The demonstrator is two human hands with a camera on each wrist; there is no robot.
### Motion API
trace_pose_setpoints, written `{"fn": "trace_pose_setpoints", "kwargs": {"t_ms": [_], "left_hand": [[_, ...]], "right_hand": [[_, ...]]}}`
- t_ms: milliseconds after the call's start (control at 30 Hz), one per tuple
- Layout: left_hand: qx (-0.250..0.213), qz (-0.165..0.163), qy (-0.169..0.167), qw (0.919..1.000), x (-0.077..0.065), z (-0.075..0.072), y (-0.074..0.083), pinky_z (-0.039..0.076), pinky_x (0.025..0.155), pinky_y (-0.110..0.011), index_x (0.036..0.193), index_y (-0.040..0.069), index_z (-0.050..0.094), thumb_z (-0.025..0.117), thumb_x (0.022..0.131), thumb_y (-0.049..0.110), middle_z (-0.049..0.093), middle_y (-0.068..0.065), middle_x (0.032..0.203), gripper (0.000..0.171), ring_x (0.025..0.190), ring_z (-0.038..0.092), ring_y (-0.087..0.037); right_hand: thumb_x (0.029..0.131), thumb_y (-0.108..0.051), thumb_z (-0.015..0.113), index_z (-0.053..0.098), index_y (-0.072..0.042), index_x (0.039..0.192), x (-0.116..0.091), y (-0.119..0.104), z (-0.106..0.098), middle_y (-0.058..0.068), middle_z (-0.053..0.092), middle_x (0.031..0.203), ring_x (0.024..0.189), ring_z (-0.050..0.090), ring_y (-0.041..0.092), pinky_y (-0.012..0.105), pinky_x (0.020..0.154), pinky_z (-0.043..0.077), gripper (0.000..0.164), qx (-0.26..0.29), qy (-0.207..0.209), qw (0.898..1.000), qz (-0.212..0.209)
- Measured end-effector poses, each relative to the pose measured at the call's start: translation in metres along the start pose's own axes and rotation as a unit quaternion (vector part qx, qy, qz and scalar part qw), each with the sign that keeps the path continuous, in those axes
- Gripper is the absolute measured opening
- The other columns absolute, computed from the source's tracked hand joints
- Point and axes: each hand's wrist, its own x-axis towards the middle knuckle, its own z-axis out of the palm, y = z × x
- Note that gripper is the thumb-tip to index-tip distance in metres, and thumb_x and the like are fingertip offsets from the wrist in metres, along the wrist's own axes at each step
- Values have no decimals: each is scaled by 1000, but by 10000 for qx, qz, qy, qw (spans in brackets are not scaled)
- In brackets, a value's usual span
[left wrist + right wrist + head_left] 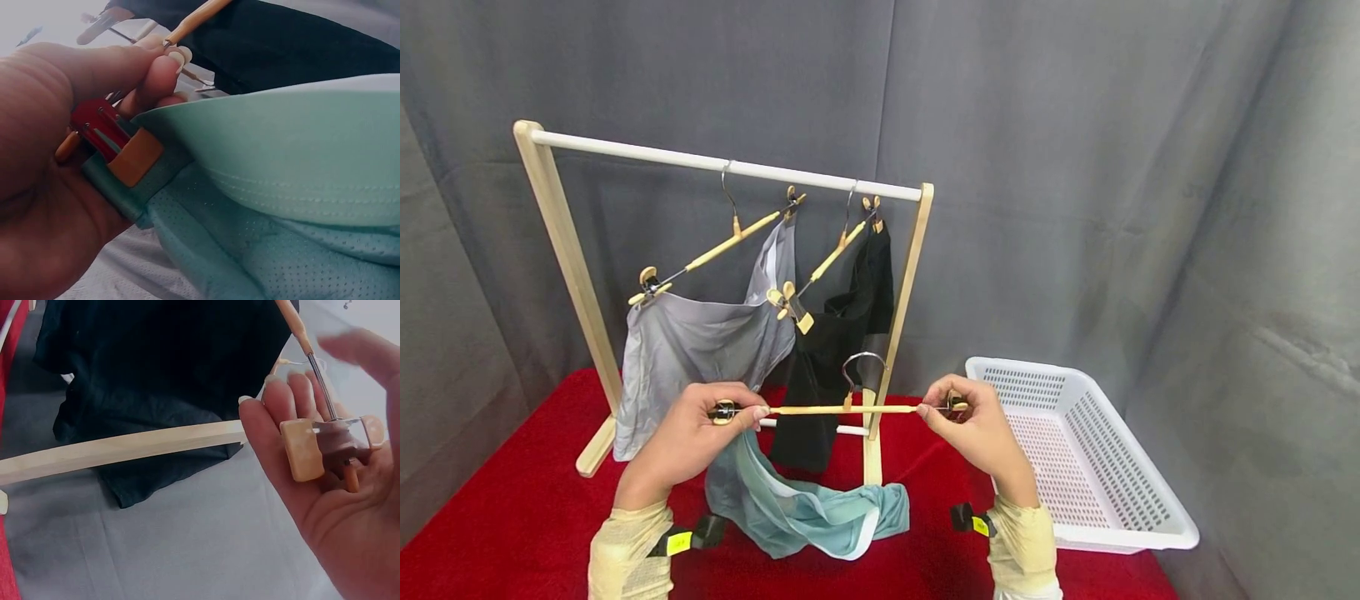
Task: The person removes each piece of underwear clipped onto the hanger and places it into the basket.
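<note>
A wooden clip hanger (812,409) is held level in front of the rack, its metal hook pointing up. My left hand (688,433) pinches its left end between thumb and fingers. In the left wrist view, the clip there (135,156) bites the edge of a teal mesh garment (820,508) with a wide waistband, which droops down to the red cloth. My right hand (981,429) holds the hanger's right end. The right wrist view has the other clip (303,450) lying against curled fingers, with no fabric in it and the thumb lifted off the metal rod.
Behind the hands stands a wooden rack (576,275) with a white rail (640,152). From it hang grey shorts (700,342) and a black garment (835,350) on similar clip hangers. A white perforated basket (1123,450) sits at the right on the red cloth (497,500).
</note>
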Motion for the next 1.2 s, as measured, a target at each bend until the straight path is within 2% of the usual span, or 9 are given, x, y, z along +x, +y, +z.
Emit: {"fn": "trace_pose_setpoints", "kwargs": {"t_ms": [100,167,267,433,567,700,833,1067,1200], "left_hand": [[-24,-120,-25,9999,0,1,8,50,61,-29,90,6,68,66,81,8,65,-4,78,10,68,58,-25],[-53,-188,-35,9998,0,2,8,50,61,-30,90,6,68,66,81,8,65,-6,78,10,68,59,-26],[-117,-224,-60,9997,1,4,-2,50,61,-30,91,9,69,66,81,8,66,-7,78,10,68,58,-27],[-223,-383,-102,9990,2,5,-22,50,60,-30,90,15,69,68,81,17,66,-3,78,10,67,59,-24],[-211,-398,-116,9989,2,5,-27,50,61,-31,90,17,69,68,81,26,66,1,78,12,68,59,-21],[-141,-490,-27,9987,2,6,-25,50,61,-30,89,19,69,69,79,28,66,3,79,13,68,58,-18],[-128,-501,125,9986,3,7,-15,50,63,-30,90,16,69,70,79,21,67,3,82,12,71,59,-18],[-1,-417,321,9986,4,4,6,49,77,-34,96,8,67,72,76,13,67,-1,92,20,86,58,-15],[44,-274,421,9987,3,2,-7,47,84,-29,102,8,65,71,78,16,66,-3,99,26,92,58,-15]], "right_hand": [[75,-15,74,62,-9,86,-2,0,0,7,62,77,63,55,19,34,53,51,17,-203,-15,9997,132],[72,-17,76,64,-8,87,-2,0,0,6,64,79,64,57,19,34,54,51,21,-243,-1,9995,186],[71,-17,77,66,-9,86,-2,1,0,5,65,79,64,57,18,33,54,50,20,-240,34,9995,177],[72,-15,76,69,-11,81,1,3,0,2,63,73,59,51,17,31,49,47,13,-257,115,9996,-93],[72,-14,76,70,-11,79,1,5,-1,1,62,70,57,48,16,29,47,44,10,-211,168,9994,-206],[72,-14,76,69,-12,78,1,6,0,1,61,70,56,46,15,28,46,42,9,-183,258,9991,-293],[71,-14,76,68,-12,76,2,7,0,0,61,69,57,46,14,27,46,41,10,-210,401,9978,-482],[69,-11,77,68,-10,75,2,8,-3,1,61,68,58,46,13,27,47,40,11,-276,658,9955,-619],[69,-11,77,68,-10,75,2,10,-5,0,61,68,57,46,13,27,47,40,11,-332,750,9947,-626]]}}
